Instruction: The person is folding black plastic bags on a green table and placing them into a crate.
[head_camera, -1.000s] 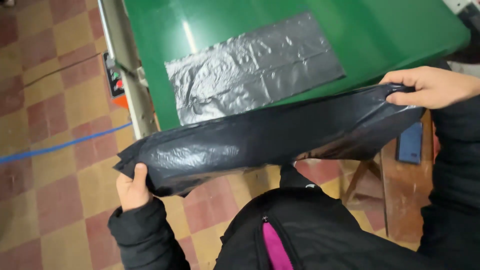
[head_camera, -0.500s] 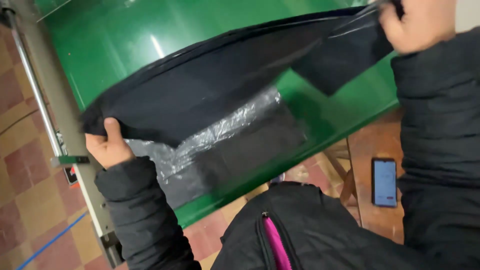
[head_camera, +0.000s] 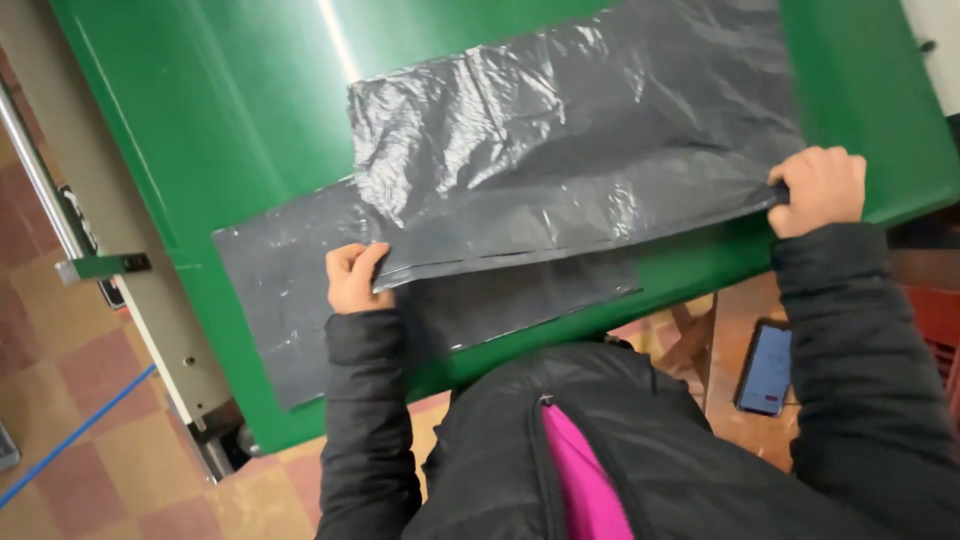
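Since half a second back, the upper black bag (head_camera: 580, 140) had come down out of the air and lay spread flat on the green worktop (head_camera: 200, 120), where earlier it hung stretched between my hands above it.

Nearest me: my black jacket (head_camera: 640, 450) with its pink lining, then both sleeves reaching forward. A phone (head_camera: 767, 367) sat on a wooden stool (head_camera: 725, 330) below the worktop edge, right of my body.

Left hand (head_camera: 355, 278) was closed in a pinch grip on the near-left corner of the upper black bag, thumb on top. Right hand (head_camera: 815, 190) was closed on the near-right corner, fingers curled over the edge. Both grips held the same near edge, one at each end.

Key relation: the bag lay directly away from both hands, its body running forward across the worktop from the gripped edge. Its long axis ran left-right, roughly along the line between my hands, tilted so the right end sat further from me. Left hand was the nearer one to my body.

Under it sat a second black bag (head_camera: 290, 300), already flat, same left-right long axis, offset toward me and to the left, so its near strip and left end showed. The upper bag overlapped it, not squared to it.

Further off: the worktop's metal side rail (head_camera: 40, 180) at left, with checkered floor tiles (head_camera: 60, 400) beyond.
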